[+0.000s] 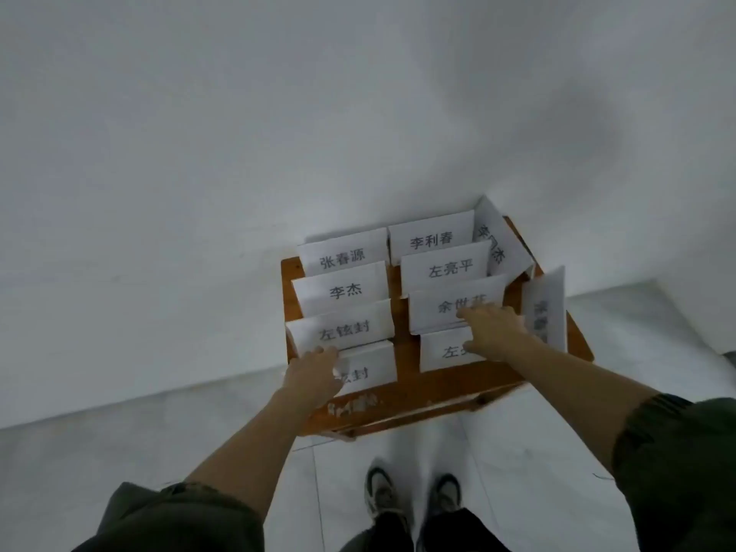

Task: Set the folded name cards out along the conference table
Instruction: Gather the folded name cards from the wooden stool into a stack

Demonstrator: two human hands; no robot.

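Name cards in two columns on table, two more along its right edge — wall behind, shoes before

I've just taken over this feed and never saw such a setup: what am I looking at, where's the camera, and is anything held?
No machine: these are a person's bare hands, filmed by one head-worn camera looking down. Folded name cards stand in two columns on a small wooden table by a white wall. The left hand touches the nearest left card; its grip is unclear. The right hand lays straight fingers on a right-column card.
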